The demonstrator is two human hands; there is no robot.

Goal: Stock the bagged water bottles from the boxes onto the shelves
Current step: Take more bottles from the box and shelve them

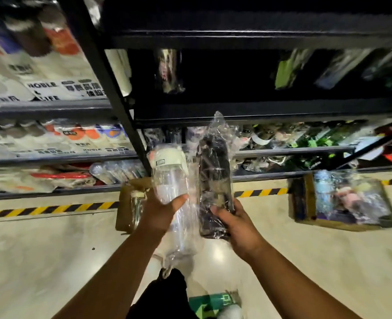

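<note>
— How are the hands?
— Both arms reach forward, the hands near but apart. The left hand (pixel 160 215) grips a clear bagged bottle (pixel 169 180) (cream lid up). The right hand (pixel 236 224) grips a dark bagged bottle (pixel 214 171), upright.
— And behind them?
— On the floor is a cardboard box (pixel 125 210) and, well to the right, a second box (pixel 305 203) with bagged bottles. Behind these are the black shelves (pixel 259 111).
</note>
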